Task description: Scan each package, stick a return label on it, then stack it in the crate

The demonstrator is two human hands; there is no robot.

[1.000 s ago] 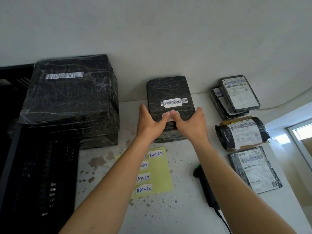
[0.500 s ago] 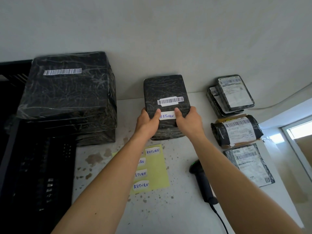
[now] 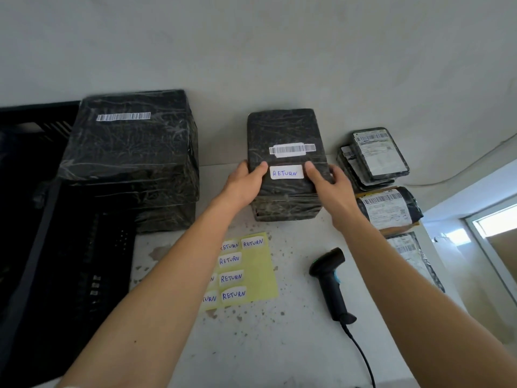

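Note:
A black wrapped package [image 3: 282,130] sits at the back middle of the table, with a barcode strip and a white RETURN label [image 3: 286,172] stuck on its top. My left hand [image 3: 246,184] grips its left side with the thumb on top. My right hand [image 3: 328,183] grips its right side, thumb on top beside the label. A yellow sheet of RETURN labels [image 3: 256,271] lies in front of the package. The black scanner [image 3: 331,284] lies on the table to the right of the sheet. The black crate [image 3: 33,247] stands at the left.
A large black wrapped package [image 3: 131,158] stands at the back left, beside the crate. Several smaller labelled parcels [image 3: 380,155] lie along the right edge of the table [image 3: 251,345]. The scanner's cable runs off toward the front. A wall is close behind.
My thumbs, pressed together over the label, have spread apart to the package's sides, uncovering the stuck RETURN label. Both hands now grip the package's edges.

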